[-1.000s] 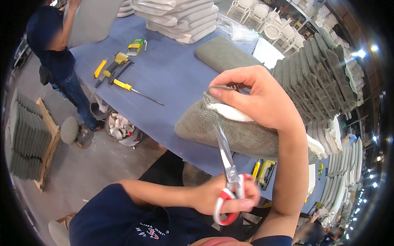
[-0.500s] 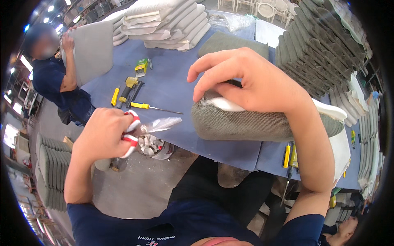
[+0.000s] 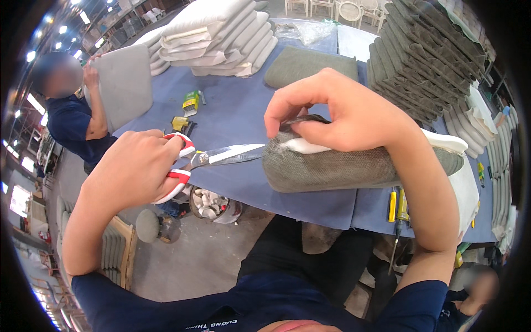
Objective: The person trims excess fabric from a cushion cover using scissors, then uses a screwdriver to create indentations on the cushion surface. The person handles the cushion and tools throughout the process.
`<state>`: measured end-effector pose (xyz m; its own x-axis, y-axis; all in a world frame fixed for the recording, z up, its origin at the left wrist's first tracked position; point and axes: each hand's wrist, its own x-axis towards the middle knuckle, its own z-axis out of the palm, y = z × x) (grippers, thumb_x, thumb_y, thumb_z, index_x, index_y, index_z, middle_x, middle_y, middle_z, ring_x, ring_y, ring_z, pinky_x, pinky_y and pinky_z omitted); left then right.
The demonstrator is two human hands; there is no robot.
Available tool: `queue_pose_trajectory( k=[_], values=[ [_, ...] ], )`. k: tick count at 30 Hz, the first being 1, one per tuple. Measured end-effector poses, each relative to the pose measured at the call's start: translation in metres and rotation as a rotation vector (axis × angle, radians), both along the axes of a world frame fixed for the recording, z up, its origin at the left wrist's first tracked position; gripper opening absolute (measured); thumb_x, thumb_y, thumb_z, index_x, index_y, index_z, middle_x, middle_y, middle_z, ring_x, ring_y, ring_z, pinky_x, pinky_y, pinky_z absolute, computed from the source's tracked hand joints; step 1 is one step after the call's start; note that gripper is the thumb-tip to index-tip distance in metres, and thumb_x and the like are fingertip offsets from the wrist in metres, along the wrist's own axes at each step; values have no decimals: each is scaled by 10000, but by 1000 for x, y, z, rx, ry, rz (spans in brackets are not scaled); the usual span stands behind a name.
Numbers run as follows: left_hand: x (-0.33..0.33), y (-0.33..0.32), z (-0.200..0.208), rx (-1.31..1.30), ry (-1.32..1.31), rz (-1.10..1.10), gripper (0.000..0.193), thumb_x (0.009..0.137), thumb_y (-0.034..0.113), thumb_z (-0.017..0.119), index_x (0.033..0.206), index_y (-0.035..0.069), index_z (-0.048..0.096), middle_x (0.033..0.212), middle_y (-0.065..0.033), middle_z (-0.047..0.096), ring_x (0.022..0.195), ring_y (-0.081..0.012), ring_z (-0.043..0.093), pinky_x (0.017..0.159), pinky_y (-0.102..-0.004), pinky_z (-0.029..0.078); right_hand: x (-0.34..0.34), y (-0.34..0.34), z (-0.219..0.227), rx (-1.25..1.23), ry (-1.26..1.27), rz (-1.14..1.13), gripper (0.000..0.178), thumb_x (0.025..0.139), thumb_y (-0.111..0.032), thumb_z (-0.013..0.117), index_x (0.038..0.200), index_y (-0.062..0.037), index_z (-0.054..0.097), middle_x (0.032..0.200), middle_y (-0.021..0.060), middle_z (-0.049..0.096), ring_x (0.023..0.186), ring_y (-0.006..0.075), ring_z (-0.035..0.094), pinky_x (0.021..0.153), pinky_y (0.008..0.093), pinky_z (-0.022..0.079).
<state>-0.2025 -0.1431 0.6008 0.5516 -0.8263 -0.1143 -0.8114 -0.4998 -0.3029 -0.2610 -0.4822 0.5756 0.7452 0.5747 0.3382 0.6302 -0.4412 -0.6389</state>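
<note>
My left hand (image 3: 130,166) grips red-and-white-handled scissors (image 3: 213,156), their blades pointing right. The tips reach the left end of a grey-green fabric seat cushion (image 3: 337,169), which stands on edge on the blue-covered table (image 3: 249,116). With thumb and fingers pinched, my right hand (image 3: 337,113) holds a loose edge of the cushion's fabric at that same end. White padding (image 3: 307,146) shows along the top beneath my fingers. Whether the blades touch the fabric I cannot tell for sure.
Pale cushions (image 3: 221,39) and dark grey-green ones (image 3: 426,61) are stacked at the back. A staple gun (image 3: 181,124) and a small box (image 3: 191,102) lie left. Screwdrivers (image 3: 392,205) lie near the front right. A scrap bucket (image 3: 213,206) stands below. A co-worker (image 3: 77,110) holds a grey panel (image 3: 121,77).
The scissors have swung to the right, from beside the table tools up to the cushion's end, their blades now clearly seen. My right hand keeps its pinch, drawing up a fabric edge.
</note>
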Motion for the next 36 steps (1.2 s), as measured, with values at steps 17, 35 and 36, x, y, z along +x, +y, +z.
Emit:
queue_pose_trajectory(
  k=[17, 35, 36],
  values=[
    [-13, -25, 26, 200, -51, -42, 313, 805, 221, 782, 935, -18, 627, 849, -166, 708, 887, -380, 718, 777, -484, 574, -16, 2, -1, -20, 126, -97, 204, 969, -160, 785, 1006, 41, 781, 834, 92, 762, 758, 147, 683, 711, 313, 536],
    [-28, -40, 32, 321, -88, -2, 317, 875, 222, 779, 1020, -38, 669, 800, -178, 740, 817, -371, 754, 743, -472, 591, -18, 2, 6, -107, 139, -132, 257, 928, -220, 782, 1059, -4, 829, 991, 180, 811, 947, 301, 775, 903, 393, 588],
    [-28, -40, 34, 343, -82, -1, 314, 872, 225, 781, 1017, -33, 674, 794, -178, 739, 808, -371, 754, 737, -472, 589, -19, 1, 6, -104, 145, -137, 257, 927, -221, 785, 1059, -5, 829, 992, 178, 811, 950, 301, 774, 904, 393, 588]
  ],
)
